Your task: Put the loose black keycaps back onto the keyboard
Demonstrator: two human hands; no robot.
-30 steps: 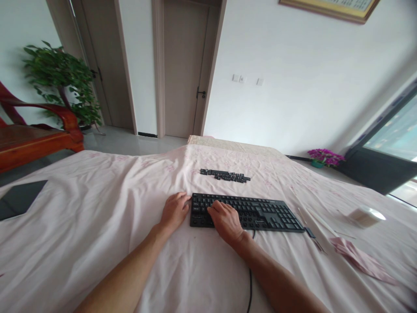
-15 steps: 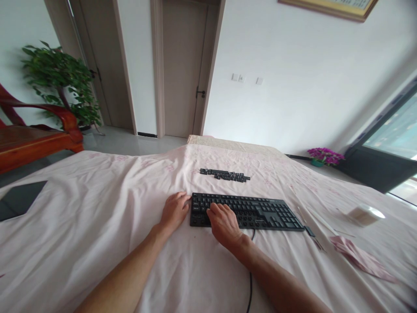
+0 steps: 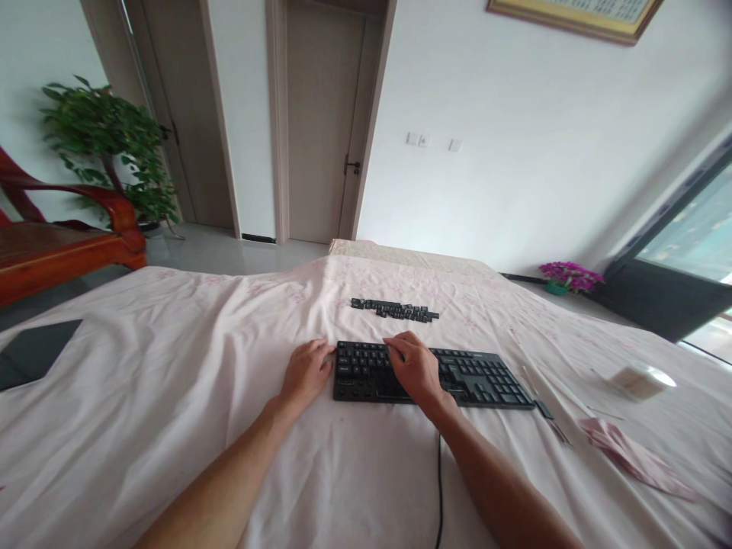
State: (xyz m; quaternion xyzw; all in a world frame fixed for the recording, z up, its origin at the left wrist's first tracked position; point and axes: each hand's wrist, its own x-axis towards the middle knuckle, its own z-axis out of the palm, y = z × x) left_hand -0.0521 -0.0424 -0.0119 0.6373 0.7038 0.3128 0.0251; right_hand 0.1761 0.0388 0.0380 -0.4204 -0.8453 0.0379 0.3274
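Observation:
A black keyboard [image 3: 480,381] lies across the pinkish tablecloth, and bare patches show among its lower-left keys. My left hand [image 3: 307,370] rests on the cloth at its left end, fingers loosely extended, fingertips against the upper left corner. Over the middle of the keyboard is my right hand [image 3: 416,370], fingers bent and thumb drawn in to them. Whatever sits between those fingertips is hidden or too small to name. Loose black keycaps [image 3: 394,309] lie in rough rows beyond the keyboard. A black cable [image 3: 440,488] runs toward me beneath my right forearm.
To the right lie a small dark-handled tool [image 3: 546,412], thin sticks, a pink cloth [image 3: 634,457] and a clear round container [image 3: 640,379]. A flat dark panel [image 3: 37,352] lies at the left. Beyond the table stand a wooden chair [image 3: 74,244] and a leafy plant [image 3: 108,137].
My right hand has moved right and slightly away from me, from the keyboard's left part to its middle, uncovering keys there. My left hand stays in place.

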